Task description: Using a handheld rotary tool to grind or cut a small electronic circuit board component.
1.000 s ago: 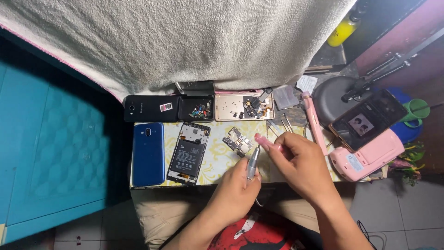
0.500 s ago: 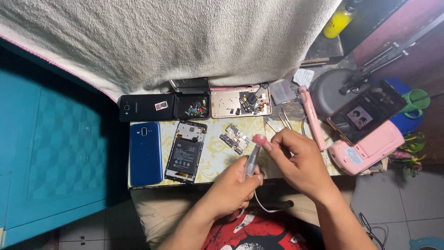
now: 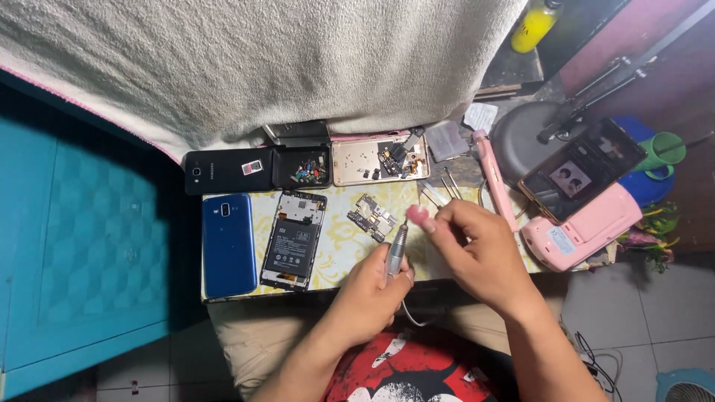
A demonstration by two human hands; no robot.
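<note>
Seen from above, a person sits at a small table [image 3: 339, 246] with a yellow patterned top, both hands working at its near edge. The left hand [image 3: 370, 292] is closed around a slim grey pen-shaped tool [image 3: 395, 253], its tip pointing up toward the right hand and a thin cord trailing off the table edge toward the lap. The right hand [image 3: 477, 249] is loosely curled, its fingertips pinching a small pink piece [image 3: 418, 217] just beside the tool tip. A small circuit board [image 3: 372, 217] lies just left of the hands, then an opened phone with its battery showing [image 3: 293, 240], then a blue phone [image 3: 229, 244] at the left edge. Tweezers [image 3: 447, 186] and a pink device [image 3: 582, 231] crowd the right side, leaving bare tabletop only between the opened phone and the hands. Compared with a moment ago, the hands sit in much the same place, the pink piece still meeting the tool tip.
</note>
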